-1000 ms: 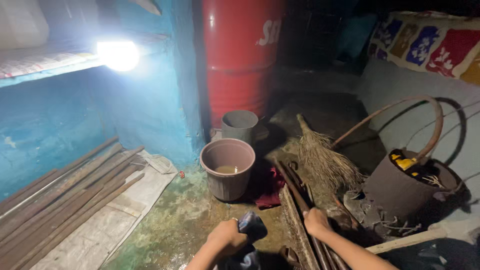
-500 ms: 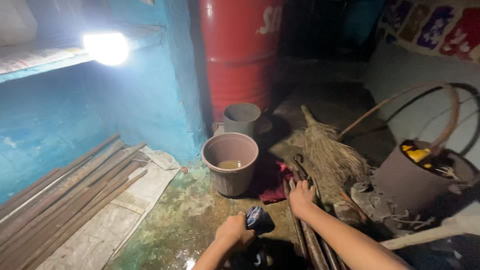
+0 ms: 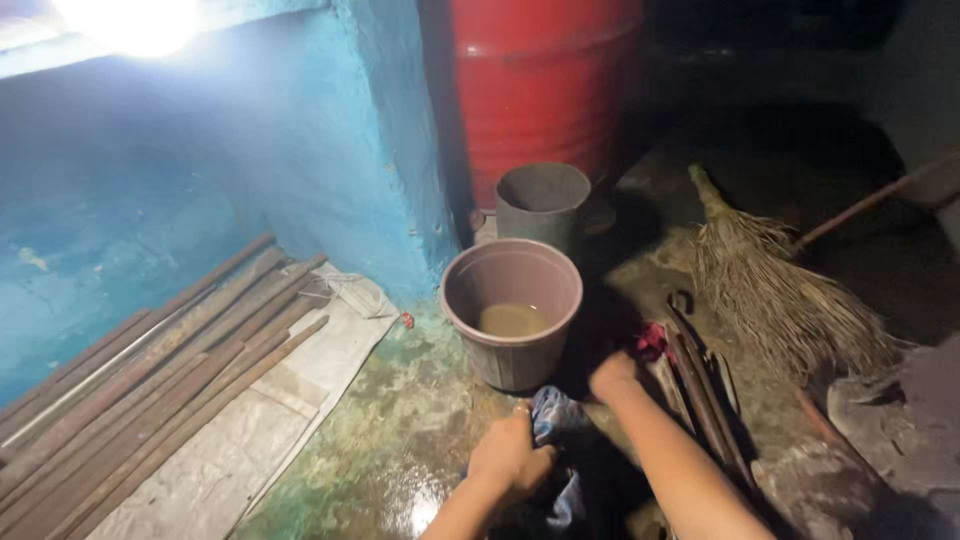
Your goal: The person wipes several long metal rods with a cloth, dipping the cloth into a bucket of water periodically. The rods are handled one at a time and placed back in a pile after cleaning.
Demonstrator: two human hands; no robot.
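my left grip is bunched tight on a dark blue cloth; my right hand reaches past it at one o'clock, fingers hidden, so i cannot tell its grip. the cloth sits on the wet floor, just at six o'clock of the bucket of murky water. i judge this the gathering step; next calls for a firmer two-handed hold. the cloth's long axis runs twelve to six.

The right hand hides its fingers in shadow; the blue cloth runs off-frame.
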